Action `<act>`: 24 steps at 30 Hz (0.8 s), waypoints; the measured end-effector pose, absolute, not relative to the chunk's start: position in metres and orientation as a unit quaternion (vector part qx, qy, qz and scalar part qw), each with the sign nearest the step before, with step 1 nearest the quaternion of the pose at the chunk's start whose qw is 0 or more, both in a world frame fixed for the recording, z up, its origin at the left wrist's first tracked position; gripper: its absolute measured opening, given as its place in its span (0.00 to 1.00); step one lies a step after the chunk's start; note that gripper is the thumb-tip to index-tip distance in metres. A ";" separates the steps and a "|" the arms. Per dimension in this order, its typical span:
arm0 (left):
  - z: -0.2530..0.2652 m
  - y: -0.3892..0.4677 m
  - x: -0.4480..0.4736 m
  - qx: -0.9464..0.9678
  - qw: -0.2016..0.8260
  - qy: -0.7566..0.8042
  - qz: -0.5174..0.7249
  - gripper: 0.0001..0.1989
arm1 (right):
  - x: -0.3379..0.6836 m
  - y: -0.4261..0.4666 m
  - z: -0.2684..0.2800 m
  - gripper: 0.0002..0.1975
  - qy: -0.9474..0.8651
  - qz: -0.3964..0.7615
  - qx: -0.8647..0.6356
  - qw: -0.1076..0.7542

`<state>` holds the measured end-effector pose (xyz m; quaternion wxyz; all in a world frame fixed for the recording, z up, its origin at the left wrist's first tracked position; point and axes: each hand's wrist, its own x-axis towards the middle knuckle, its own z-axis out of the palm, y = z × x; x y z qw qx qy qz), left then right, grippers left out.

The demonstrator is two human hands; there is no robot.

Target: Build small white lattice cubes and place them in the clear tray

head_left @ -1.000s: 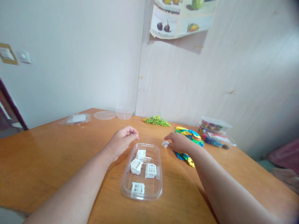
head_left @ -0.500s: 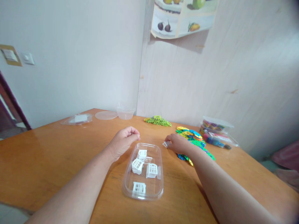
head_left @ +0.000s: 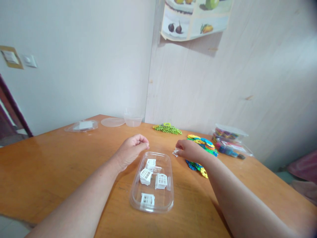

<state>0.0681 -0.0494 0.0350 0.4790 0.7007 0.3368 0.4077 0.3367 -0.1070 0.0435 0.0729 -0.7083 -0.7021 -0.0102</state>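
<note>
A clear plastic tray lies on the wooden table between my forearms. Inside it are several white lattice window-shaped toy pieces, some in small stacks. Just beyond the tray's far left corner is my left hand, its fingers curled and thumb drawn in, with nothing showing between them. To the right of the tray's far end, my right hand pinches a small white lattice piece close to the table top. Part of that piece is hidden by the fingers.
Colourful notched discs are heaped beside and behind my right hand. Green pieces lie near the wall. At back left are a clear tub, a round lid and a clear lid. Filled boxes stand at right.
My right hand has shifted slightly, its fingers now covering more of the white lattice piece. My left hand and the tray stay where they were.
</note>
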 end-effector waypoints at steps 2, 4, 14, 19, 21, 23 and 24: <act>0.035 -0.050 0.068 0.700 0.482 0.337 0.404 0.07 | 0.331 -0.111 0.051 0.14 -0.709 0.021 -0.694 0.122; 0.035 -0.051 0.069 0.700 0.482 0.337 0.405 0.07 | 0.321 -0.117 0.060 0.16 -0.719 0.067 -0.668 0.180; 0.040 -0.055 0.069 0.715 0.486 0.293 0.407 0.06 | 0.256 -0.154 0.086 0.13 -0.766 0.203 -0.532 0.299; 0.046 -0.063 0.067 0.723 0.517 0.247 0.385 0.10 | 0.243 -0.148 0.078 0.07 -0.689 0.353 -0.507 0.379; 0.047 -0.065 0.066 0.720 0.528 0.243 0.380 0.11 | 0.240 -0.144 0.073 0.04 -0.654 0.385 -0.511 0.403; 0.047 -0.064 0.066 0.718 0.528 0.246 0.381 0.10 | 0.237 -0.140 0.069 0.02 -0.623 0.403 -0.518 0.425; 0.046 -0.064 0.066 0.719 0.524 0.247 0.384 0.09 | 0.236 -0.138 0.067 0.02 -0.605 0.411 -0.524 0.437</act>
